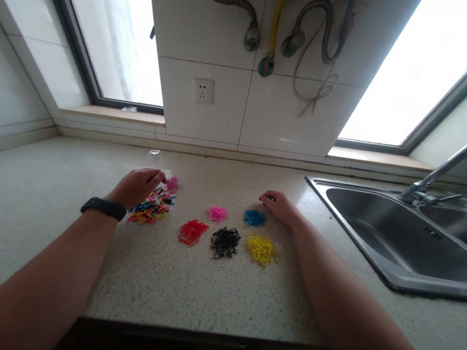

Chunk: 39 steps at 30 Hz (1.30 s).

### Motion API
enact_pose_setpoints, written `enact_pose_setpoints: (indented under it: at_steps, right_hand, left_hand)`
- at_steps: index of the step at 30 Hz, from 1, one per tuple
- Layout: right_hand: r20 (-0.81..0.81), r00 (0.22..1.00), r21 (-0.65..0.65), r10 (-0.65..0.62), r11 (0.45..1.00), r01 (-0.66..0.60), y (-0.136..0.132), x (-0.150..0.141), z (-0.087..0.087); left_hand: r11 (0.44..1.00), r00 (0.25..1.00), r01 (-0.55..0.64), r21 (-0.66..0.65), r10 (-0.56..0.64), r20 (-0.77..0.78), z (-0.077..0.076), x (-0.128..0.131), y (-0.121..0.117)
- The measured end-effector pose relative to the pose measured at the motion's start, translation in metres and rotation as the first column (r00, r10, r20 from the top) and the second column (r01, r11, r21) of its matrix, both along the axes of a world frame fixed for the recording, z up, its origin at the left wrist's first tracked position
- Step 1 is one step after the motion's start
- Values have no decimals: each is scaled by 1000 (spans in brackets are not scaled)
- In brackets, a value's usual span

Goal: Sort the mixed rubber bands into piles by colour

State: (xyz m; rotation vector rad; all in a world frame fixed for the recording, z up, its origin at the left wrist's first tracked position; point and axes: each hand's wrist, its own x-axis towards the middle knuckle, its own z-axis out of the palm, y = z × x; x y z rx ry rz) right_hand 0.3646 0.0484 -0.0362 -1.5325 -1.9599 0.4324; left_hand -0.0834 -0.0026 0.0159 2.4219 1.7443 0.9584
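My left hand (142,182), with a dark wristband on its wrist, hovers over or rests at a mixed pile of small coloured rubber bands (150,209). Its fingers are drawn together, and whatever they may hold is hidden. A small pink item (172,182) lies by those fingertips. My right hand (277,203) rests just behind and right of the blue rubber bands (254,217), its fingers curled closed; I cannot see what is in them. Between the hands are separate heaps of pink (217,213), red (192,232), black (225,243) and yellow bands (262,249).
A clear cup-like container (154,157) stands behind my left hand. To the right, a steel double sink (359,257) with a faucet (436,175) is set into the speckled counter (203,295). Hoses (232,0) and a socket (203,91) are on the tiled wall.
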Motion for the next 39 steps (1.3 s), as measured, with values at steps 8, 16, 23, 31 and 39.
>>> enact_pose_setpoints:
  at_steps: [8,16,23,31,39]
  right_hand:
    - [-46,998,-16,34,999,-35,-5,0,6]
    - [-171,984,75,57,996,-45,-25,-22,26]
    - [-128,944,192,305,941,-278,-58,-97,79]
    - [148,830,146,537,819,-555,-54,-203,91]
    - [511,784,-44,352,922,-385,-32,-257,49]
  left_hand:
    - [994,1000,23,109,-25,14,-3,-3,6]
    - [994,998,-17,104,10,69,-1,1,3]
    - [996,992,-2,87,-9,125,-1,3,4]
    - [996,983,-6,89,-11,186,-6,-2,9]
    - [985,985,-4,174,-26,170,-5,-3,15]
